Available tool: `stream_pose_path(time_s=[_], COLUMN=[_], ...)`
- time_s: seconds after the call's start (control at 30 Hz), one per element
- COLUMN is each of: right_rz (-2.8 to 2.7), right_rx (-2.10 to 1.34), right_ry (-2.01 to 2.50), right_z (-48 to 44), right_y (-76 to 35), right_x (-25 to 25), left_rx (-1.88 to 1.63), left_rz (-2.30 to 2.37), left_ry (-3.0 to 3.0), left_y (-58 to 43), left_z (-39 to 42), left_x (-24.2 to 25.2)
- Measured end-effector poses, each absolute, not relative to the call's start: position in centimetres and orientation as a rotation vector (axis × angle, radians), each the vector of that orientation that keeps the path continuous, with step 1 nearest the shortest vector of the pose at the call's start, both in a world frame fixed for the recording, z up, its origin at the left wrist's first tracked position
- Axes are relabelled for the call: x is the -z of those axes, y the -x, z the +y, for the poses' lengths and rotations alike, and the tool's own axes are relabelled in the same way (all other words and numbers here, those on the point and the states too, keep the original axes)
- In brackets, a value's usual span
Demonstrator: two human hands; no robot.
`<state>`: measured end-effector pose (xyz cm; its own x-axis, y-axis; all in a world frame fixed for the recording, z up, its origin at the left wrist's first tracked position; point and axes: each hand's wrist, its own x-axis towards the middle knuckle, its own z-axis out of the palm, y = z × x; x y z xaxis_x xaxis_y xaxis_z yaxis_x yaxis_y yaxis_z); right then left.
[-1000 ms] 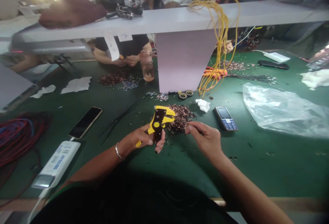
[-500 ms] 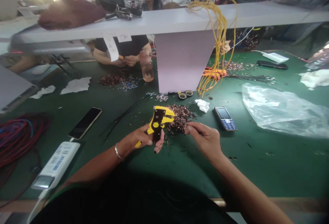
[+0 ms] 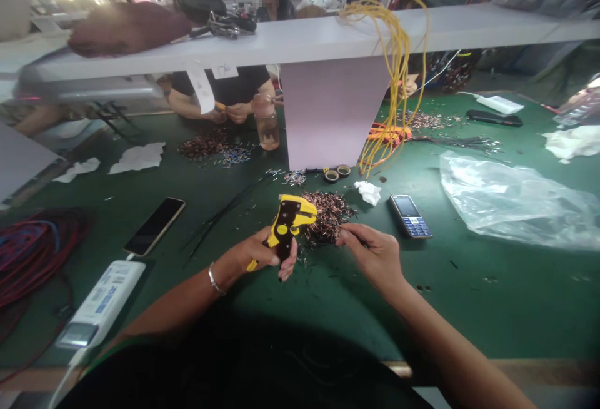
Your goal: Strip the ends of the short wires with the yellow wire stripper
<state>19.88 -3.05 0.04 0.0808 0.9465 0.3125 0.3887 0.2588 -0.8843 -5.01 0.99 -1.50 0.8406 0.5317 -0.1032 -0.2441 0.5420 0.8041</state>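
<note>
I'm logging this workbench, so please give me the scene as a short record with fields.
Surface: flat green tabletop
Centre: loose pile of copper-coloured wire scraps
Left hand: grips a yellow-and-black wire stripper
Right hand: thumb and forefinger pinched together at the pile's right edge; anything held is unclear
Left of tool: black rectangular smartphone
Right of pile: dark-blue keypad phone
Far right: clear plastic bag

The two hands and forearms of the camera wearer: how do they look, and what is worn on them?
The left hand and right hand are both gloveless, and no sleeve covers either forearm. A narrow silver-coloured bracelet circles the left wrist; the right wrist shows none. The garment is black, with green edging beside the left arm.
</note>
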Motion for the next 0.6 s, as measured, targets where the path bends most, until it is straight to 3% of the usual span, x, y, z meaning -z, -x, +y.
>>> stream_pose_path(time_s=[0.6], right_rz=[-1.468], right_rx=[-0.777], right_ry=[1.318], right_z=[-2.48], right_y=[-19.93], right_x=[0.63], left_rx=[-0.606], left_rz=[0.485], left_ry=[-0.921], left_y=[4.4], left_z=[0.05], left_x=[1.28])
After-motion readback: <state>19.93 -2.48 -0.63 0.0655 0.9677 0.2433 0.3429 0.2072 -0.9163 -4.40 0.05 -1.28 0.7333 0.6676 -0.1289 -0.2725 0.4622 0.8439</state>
